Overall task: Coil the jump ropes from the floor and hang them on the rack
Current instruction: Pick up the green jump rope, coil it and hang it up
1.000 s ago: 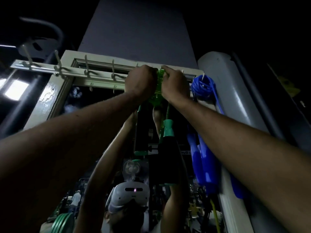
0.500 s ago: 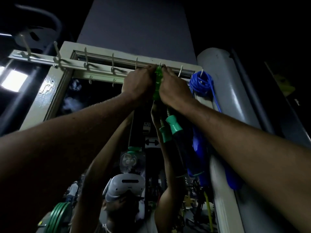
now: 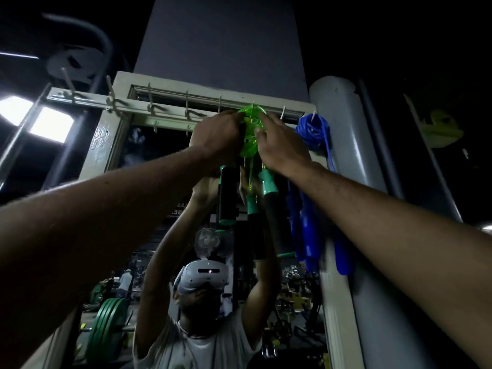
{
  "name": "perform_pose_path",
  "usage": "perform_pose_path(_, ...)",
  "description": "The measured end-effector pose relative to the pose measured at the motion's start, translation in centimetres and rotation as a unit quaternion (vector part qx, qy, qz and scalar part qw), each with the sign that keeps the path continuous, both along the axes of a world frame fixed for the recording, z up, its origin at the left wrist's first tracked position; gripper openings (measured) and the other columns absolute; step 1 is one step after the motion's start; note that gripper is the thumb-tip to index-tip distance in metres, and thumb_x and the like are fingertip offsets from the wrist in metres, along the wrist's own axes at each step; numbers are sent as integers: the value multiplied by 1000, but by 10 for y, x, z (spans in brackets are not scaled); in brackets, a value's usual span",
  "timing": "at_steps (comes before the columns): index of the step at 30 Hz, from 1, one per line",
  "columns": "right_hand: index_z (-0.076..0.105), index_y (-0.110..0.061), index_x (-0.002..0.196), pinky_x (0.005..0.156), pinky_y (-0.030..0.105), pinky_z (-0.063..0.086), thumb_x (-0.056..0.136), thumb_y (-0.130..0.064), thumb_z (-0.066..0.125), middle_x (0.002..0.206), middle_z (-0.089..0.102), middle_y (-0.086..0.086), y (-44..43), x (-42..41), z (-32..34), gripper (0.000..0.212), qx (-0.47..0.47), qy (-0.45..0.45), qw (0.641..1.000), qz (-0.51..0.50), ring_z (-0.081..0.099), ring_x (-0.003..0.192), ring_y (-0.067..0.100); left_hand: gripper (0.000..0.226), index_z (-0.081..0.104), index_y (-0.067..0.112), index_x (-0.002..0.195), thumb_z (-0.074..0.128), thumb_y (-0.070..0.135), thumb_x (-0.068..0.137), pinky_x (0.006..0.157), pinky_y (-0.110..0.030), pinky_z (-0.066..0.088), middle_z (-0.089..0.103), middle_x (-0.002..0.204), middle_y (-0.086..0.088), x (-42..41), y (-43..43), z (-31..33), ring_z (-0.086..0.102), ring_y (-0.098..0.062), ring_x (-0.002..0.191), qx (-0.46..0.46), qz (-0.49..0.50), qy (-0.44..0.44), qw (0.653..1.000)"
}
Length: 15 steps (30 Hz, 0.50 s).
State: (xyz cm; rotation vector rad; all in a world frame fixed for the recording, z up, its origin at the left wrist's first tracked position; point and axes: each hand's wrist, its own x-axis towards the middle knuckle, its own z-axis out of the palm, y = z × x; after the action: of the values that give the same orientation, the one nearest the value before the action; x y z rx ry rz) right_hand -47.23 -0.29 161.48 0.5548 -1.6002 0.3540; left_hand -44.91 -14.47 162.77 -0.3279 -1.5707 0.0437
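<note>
Fingers of the left hand (image 3: 215, 137) curl round the left edge of the coiled green jump rope (image 3: 250, 129), gripping it. The right hand (image 3: 282, 146) holds the coil's right edge, thumb on its front and fingers laid toward its top, so the two hands clasp the coil from either side. The coil sits up against the hook rack (image 3: 133, 109), with one pale hook showing through its upper part. Its black handles (image 3: 227, 198) with teal ends hang down just below the hands, tilted a little apart. Just to the right, on the last hook, hangs a coiled blue jump rope (image 3: 314, 129), its blue handles dangling beside a grey pipe (image 3: 343, 123). The rack is fixed along the top of a white-framed mirror (image 3: 106, 145), which reflects the raised arms, a white headset (image 3: 203, 275) and green weight plates (image 3: 106, 326).
</note>
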Motion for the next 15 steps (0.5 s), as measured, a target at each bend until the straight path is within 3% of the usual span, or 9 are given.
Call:
perform_pose_path(8, 31, -23, 146, 96, 42, 43, 99, -35, 36, 158, 22, 1, 3, 12, -4, 49, 7, -14, 1000, -15, 46, 130, 29, 40, 52, 21, 132, 42, 37, 97, 85, -44, 50, 53, 136, -7, 11, -5, -8, 58, -35, 114, -13, 16, -41, 999)
perform_pose_path(15, 40, -19, 140, 93, 41, 43, 96, -31, 41, 149, 35, -1, 5, 25, -19, 46, 0, 3, 1000, -31, 42, 128, 29, 45, 47, 19, 136, 46, 39, 95, 87, -46, 51, 49, 136, -11, 22, -3, -25, 54, -35, 117, -11, -5, -51, 999)
